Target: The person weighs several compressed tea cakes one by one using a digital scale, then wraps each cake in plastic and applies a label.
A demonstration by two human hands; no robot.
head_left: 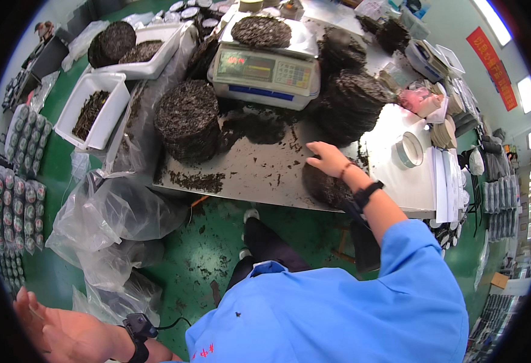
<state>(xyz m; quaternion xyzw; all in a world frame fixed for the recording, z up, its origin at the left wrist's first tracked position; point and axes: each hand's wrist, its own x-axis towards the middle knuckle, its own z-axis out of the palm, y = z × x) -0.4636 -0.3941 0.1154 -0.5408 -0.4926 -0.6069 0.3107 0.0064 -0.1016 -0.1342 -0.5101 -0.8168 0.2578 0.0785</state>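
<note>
My right hand (327,160) reaches over the metal table (253,175), fingers stretched out. Under it, at the near edge, sits a dark round stack (326,186) that looks like dried seaweed discs; whether the palm presses on it I cannot tell. My left hand (62,330) is far from the table at the lower left, fingers raised and apart, nothing visible in it. A digital weighing scale (265,69) stands at the table's back with one dark disc (261,31) on its pan. Taller stacks of such discs flank it, one at left (188,121) and one at right (353,103).
White bins (105,118) with dark dried pieces stand at the left, beside clear plastic bags (114,212) hanging to the green floor. Dark crumbs litter the tabletop. A round ring-shaped container (409,150) and white sheets (444,181) lie at the right.
</note>
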